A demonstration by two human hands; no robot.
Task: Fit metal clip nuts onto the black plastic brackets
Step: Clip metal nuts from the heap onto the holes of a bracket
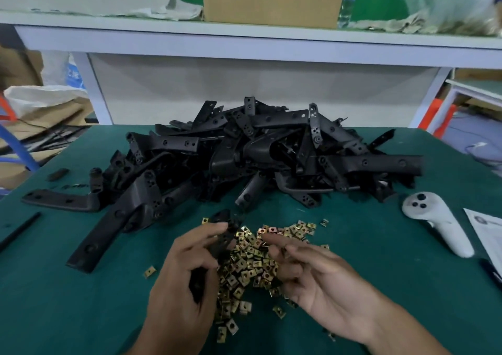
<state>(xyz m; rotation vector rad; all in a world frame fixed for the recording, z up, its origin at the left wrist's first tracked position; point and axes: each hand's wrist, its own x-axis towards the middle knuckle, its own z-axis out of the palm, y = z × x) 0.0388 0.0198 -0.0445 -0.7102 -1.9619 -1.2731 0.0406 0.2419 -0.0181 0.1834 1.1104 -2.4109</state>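
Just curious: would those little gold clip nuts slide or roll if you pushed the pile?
The clip nuts look flat and square, so probably slide and scatter, not roll. Being small metal pieces lying loose on the green mat, they likely feel light individually and fiddly to pinch.

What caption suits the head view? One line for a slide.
Left hand grips a black bracket while the right hand reaches over the clip nuts.

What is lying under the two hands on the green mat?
A heap of brass-coloured clip nuts lies under both hands. The left hand holds a black bracket; nuts directly beneath the palms are hidden.
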